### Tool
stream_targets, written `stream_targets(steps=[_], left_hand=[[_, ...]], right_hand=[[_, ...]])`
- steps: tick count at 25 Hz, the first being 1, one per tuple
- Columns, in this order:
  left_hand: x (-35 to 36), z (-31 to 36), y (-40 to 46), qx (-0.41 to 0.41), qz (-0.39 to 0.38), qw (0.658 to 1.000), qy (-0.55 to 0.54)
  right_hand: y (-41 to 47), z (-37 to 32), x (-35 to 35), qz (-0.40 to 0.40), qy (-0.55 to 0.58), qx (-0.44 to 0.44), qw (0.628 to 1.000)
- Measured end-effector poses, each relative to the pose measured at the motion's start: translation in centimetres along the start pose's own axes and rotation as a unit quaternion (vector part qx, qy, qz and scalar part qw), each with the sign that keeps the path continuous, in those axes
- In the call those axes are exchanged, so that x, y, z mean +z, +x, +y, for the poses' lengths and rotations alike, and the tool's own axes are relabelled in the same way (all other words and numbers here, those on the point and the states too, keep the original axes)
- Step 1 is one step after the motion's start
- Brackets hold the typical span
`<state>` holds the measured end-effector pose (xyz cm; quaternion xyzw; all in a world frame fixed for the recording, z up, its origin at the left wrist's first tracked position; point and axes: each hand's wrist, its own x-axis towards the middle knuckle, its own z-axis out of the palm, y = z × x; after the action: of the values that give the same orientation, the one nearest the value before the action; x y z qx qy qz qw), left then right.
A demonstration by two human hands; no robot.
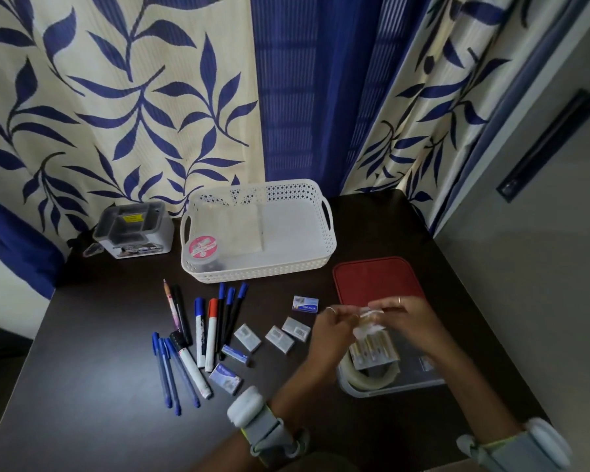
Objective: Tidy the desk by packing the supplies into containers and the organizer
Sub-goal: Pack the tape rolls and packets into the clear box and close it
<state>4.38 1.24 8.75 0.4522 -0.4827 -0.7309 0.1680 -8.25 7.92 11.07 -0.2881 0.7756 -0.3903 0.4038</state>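
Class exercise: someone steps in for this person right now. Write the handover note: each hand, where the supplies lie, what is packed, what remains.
Left hand and right hand: both pinch a small clear packet above the clear container, which already holds a pack of pencils.
Its red lid lies off, behind the hands.
White basket: a round jar sits in its front left corner.
Grey organizer: rear left; no pens in it.
Still loose on the desk: pens and markers and small boxes.
Left: finish the packet, pack the loose items, close the lid.
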Motion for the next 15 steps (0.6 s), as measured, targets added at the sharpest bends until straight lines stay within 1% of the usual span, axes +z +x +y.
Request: stream_targets(steps=[4,7,9,12,15], left_hand=[[2.4,-1.5,-0.2,-0.016,-0.02,0.998,0.062],[3.4,-2.1,-0.4,-0.044,-0.019,0.996,0.079],[3.7,-2.4,-0.5,-0.046,-0.022,0.994,0.094],[3.8,-3.2,-0.2,-0.051,-0.016,0.994,0.092],[3.8,-3.0,-0.5,-0.05,-0.019,0.995,0.09]], right_hand=[[0.1,2.9,-0.2,0.028,-0.042,0.007,0.999],[0.3,4.6,0.4,0.039,-0.099,0.012,0.994],[0.7,5.6,0.8,0.047,-0.109,0.011,0.993],[0.8,6.5,1.6,0.057,-0.166,-0.011,0.984],[1.0,7.0,2.4,0.075,-0.193,-0.005,0.978]])
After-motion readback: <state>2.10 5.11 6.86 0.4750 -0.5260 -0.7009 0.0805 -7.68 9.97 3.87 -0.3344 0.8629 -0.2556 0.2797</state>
